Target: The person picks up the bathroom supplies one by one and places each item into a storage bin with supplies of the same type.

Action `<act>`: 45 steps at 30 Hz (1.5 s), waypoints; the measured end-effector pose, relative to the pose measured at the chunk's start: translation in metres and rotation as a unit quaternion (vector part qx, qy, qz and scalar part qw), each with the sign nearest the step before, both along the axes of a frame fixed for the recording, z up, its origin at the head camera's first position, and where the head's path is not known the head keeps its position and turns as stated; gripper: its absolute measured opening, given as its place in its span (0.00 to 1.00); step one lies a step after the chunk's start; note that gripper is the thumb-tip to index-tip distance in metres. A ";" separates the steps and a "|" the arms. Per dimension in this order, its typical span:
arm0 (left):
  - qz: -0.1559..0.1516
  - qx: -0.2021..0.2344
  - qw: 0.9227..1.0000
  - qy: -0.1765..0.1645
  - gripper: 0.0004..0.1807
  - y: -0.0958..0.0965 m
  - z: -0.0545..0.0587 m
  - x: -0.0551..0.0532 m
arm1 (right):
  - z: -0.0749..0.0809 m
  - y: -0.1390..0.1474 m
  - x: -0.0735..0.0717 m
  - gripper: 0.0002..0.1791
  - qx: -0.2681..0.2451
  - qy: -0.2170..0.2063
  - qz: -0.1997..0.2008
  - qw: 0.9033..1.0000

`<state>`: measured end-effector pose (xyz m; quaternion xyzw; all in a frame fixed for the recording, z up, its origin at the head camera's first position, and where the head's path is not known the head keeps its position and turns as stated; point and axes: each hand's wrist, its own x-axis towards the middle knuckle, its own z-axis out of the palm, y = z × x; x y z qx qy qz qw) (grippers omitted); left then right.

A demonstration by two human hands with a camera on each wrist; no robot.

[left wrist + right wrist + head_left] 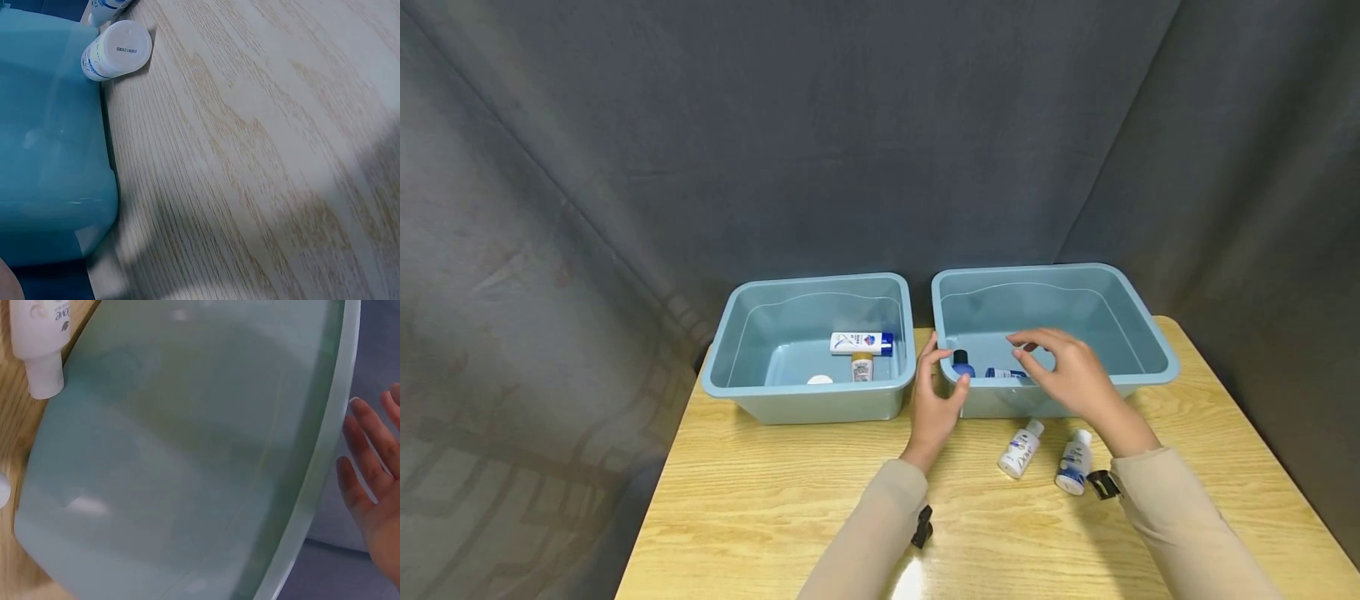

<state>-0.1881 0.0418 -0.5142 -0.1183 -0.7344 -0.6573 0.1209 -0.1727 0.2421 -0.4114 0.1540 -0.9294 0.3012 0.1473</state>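
Note:
My left hand (934,408) is at the near left corner of the right blue bin (1150,377), thumb and fingers spread about its rim; contact is hard to judge. Over that bin's front rim, my right hand (1067,371) bends its fingers with a gap to the thumb, and nothing shows between them. In the right wrist view the same hand (378,481) appears beyond the rim (315,462). Inside the bin lie a blue bottle with a black cap (962,363) and a blue-labelled item (1004,372), partly hidden by the front wall.
Two white Dove bottles, one with a purple label (1021,450) and one with a dark blue base (1073,463), lie on the wooden table (775,500). The left blue bin (820,404) holds a white-and-blue tube (857,343), a yellow-capped bottle (862,368) and a white round item (820,379).

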 end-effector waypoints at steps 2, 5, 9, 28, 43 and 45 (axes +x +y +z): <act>0.001 -0.002 1.000 0.002 0.23 0.000 0.000 0.000 | 0.000 0.000 0.004 0.13 0.001 0.023 0.002 1.000; 0.001 -0.005 1.000 0.003 0.23 -0.001 0.000 0.000 | 0.000 0.000 0.009 0.13 0.006 0.058 -0.002 0.998; 0.003 -0.012 1.000 -0.004 0.23 -0.001 0.002 0.000 | 0.001 0.003 0.017 0.14 0.009 0.080 -0.013 0.997; 0.010 -0.022 1.000 -0.012 0.23 -0.001 0.000 0.001 | -0.003 0.012 0.050 0.21 -0.002 0.146 -0.053 0.988; 0.019 -0.036 0.999 -0.004 0.24 0.000 -0.001 0.000 | -0.020 0.023 0.076 0.19 -0.026 0.194 -0.051 0.979; 0.020 -0.035 0.999 -0.004 0.23 0.000 -0.001 0.000 | -0.023 0.024 0.079 0.18 -0.032 0.194 -0.051 0.979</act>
